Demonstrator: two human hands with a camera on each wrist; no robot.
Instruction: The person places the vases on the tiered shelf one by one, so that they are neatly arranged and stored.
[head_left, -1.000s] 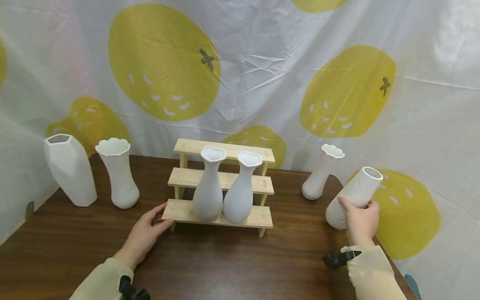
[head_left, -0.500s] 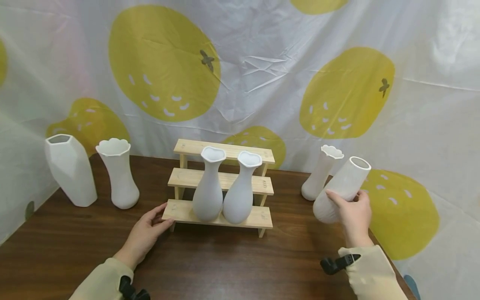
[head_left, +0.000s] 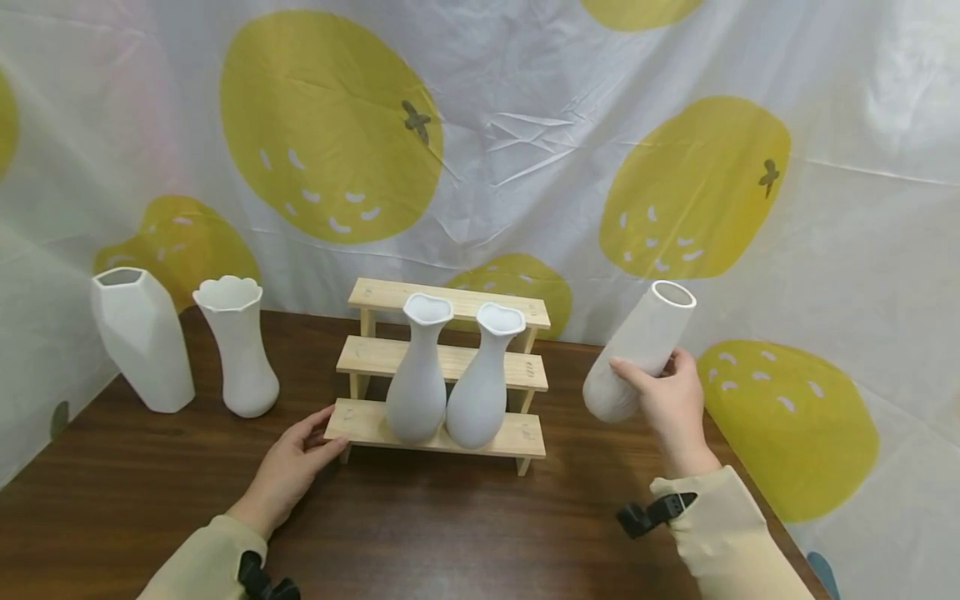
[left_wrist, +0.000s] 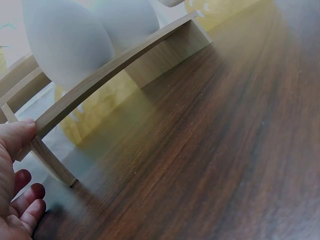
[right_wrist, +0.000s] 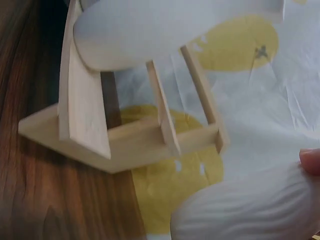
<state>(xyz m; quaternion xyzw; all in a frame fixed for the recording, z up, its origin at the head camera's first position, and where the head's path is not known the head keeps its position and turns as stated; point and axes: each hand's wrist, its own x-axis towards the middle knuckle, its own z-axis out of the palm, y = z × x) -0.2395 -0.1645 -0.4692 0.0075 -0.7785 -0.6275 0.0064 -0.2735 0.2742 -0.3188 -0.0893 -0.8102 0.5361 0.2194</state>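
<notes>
My right hand [head_left: 675,408] grips a white vase [head_left: 637,350] with a round plain mouth and grooved lower body, held tilted above the table, right of the stand. In the right wrist view its grooved body [right_wrist: 245,212] shows, with a fingertip [right_wrist: 311,161] on it. My left hand [head_left: 288,471] holds the left end of the lowest board of a three-step wooden stand [head_left: 352,421], thumb at the front corner. Two white narrow-necked vases, a left one [head_left: 416,383] and a right one [head_left: 480,392], stand side by side on that board.
At the table's left stand a faceted white vase [head_left: 142,342] and a scalloped-rim white vase [head_left: 243,358]. Behind the dark wooden table [head_left: 450,533] hangs a pale curtain [head_left: 517,167] with yellow fruit prints. Another scalloped vase is hidden behind the held one.
My right hand has lifted the grooved vase and carried it leftward toward the stand, covering the scalloped vase behind it. My left hand stays on the stand.
</notes>
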